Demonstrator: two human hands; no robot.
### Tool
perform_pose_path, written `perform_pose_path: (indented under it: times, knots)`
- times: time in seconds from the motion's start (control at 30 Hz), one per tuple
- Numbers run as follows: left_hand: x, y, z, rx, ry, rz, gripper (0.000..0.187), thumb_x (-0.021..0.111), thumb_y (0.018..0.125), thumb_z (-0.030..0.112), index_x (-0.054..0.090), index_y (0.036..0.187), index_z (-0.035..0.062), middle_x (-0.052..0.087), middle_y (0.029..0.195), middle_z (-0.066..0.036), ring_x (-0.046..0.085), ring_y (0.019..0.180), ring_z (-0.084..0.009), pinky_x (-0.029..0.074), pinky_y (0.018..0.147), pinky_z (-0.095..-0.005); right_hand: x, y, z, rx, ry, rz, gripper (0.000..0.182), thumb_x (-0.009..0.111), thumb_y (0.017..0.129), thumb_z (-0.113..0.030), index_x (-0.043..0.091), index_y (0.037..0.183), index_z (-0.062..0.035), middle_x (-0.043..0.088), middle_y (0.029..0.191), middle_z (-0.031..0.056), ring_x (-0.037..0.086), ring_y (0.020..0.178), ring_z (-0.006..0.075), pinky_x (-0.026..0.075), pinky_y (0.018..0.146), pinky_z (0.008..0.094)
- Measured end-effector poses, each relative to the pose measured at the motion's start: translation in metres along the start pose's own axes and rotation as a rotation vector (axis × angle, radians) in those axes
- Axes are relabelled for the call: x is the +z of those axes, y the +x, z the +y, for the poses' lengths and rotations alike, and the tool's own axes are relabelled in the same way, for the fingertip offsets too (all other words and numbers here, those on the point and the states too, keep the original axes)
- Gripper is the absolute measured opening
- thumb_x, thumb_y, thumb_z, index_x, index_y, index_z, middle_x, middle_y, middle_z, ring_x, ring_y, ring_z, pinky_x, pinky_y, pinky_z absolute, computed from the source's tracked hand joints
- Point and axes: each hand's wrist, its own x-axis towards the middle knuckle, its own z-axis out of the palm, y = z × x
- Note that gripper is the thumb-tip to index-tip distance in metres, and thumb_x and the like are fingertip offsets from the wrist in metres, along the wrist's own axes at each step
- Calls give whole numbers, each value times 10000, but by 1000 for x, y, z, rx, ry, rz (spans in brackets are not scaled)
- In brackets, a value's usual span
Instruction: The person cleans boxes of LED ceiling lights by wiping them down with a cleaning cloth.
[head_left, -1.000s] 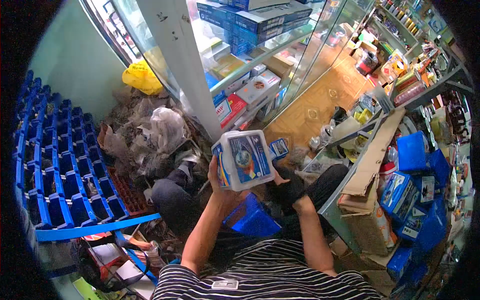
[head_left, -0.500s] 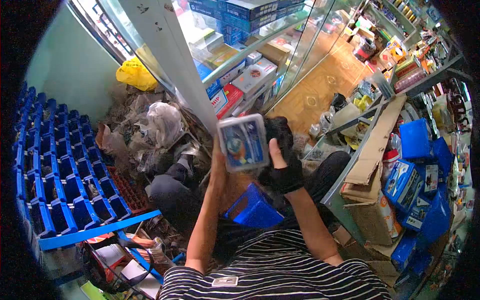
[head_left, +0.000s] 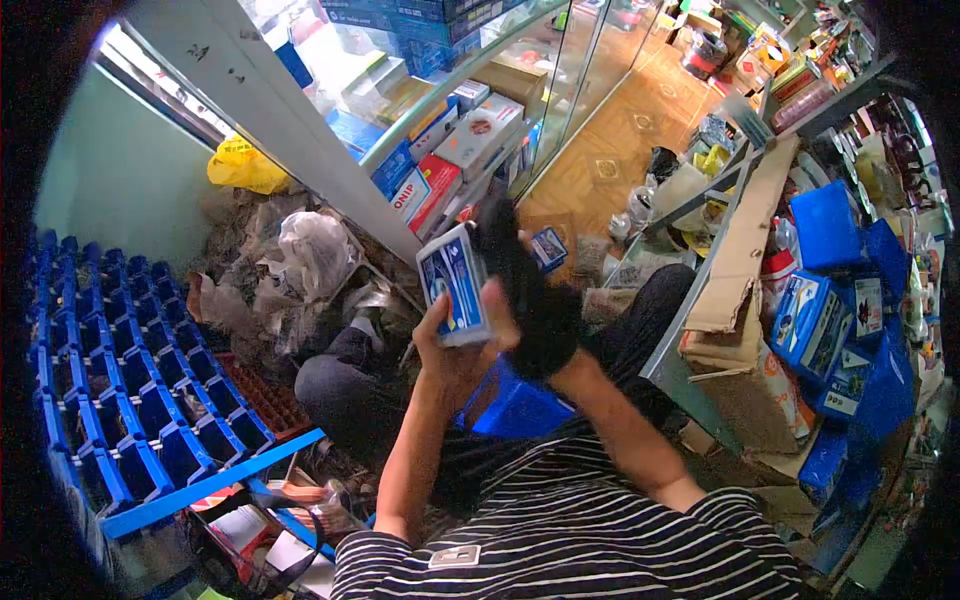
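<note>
Head view shows the bare left hand [head_left: 440, 350] gripping a rectangular, pale-rimmed plastic box with a blue-and-white label [head_left: 452, 290], tilted, above a bright-blue, smooth-sided container [head_left: 522, 408] at the lap. Black-gloved, the blurred right hand [head_left: 522, 310] is at the box's right side; whether it grips too, I cannot tell.

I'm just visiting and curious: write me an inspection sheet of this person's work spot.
Surface: tiled floor ahead; no worktop made out.
Job's things: plastic box with a blue label, held tilted; blue bin lower in view.
Clutter: crumpled clear bag, yellow bag, torn cardboard box.
Hands: left hand grips the plastic box; right hand, black-gloved, is close beside it, contact unclear.
Cables: nothing seen clearly.
Surroundings: rack of blue bins at left, stacked boxes ahead.
</note>
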Motion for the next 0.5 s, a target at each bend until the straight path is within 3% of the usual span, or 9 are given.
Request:
perform_pose_path:
  times: [0.1, 0.2, 0.23, 0.37, 0.43, 0.5]
  knots:
    - [0, -3, -4, -17, 33, 77, 515, 632, 863, 440, 603, 1246, 96, 680, 1105, -69, 658, 995, -207, 527, 865, -376, 2, -10, -12, -190, -54, 57, 596, 392, 1027, -474, 477, 1413, -28, 526, 1393, 237, 477, 1298, 405, 290, 1151, 493]
    - [-31, 0, 1, -48, -64, -202, 576, 660, 831, 433, 578, 1287, 91, 684, 1066, -66, 677, 930, -210, 556, 809, -362, -4, 26, 16, -338, -219, 3, 588, 407, 1025, -463, 479, 1404, -19, 542, 1375, 245, 478, 1309, 388, 282, 1153, 490]
    - [-20, -7, 3, 10, 104, -142, 592, 665, 822, 430, 571, 1299, 92, 686, 1061, -67, 681, 923, -214, 561, 800, -362, -6, 32, 25, -251, -131, 24, 587, 408, 1025, -456, 473, 1410, -18, 531, 1389, 245, 461, 1328, 389, 269, 1160, 487]
    - [1, -9, -2, 101, -51, -206, 626, 619, 855, 390, 527, 1347, 16, 642, 1230, -157, 645, 1089, -304, 523, 950, -435, -14, 19, 26, 182, 85, 9, 579, 410, 1027, -428, 444, 1435, -18, 490, 1440, 245, 345, 1425, 387, 196, 1195, 464]
    - [6, 2, -3, 191, 4, -39, 625, 609, 878, 366, 513, 1355, -26, 614, 1292, -194, 624, 1151, -322, 516, 993, -436, -4, -11, 16, 152, -10, 38, 558, 416, 1031, -400, 430, 1449, -32, 508, 1417, 248, 370, 1407, 389, 214, 1187, 465]
    - [4, 5, -2, 42, -55, 41, 609, 604, 852, 454, 557, 1332, 82, 650, 1191, -109, 628, 1107, -252, 494, 976, -404, 3, -23, 12, -15, -179, 68, 537, 431, 1031, -373, 419, 1461, -51, 565, 1336, 236, 480, 1308, 373, 288, 1149, 472]
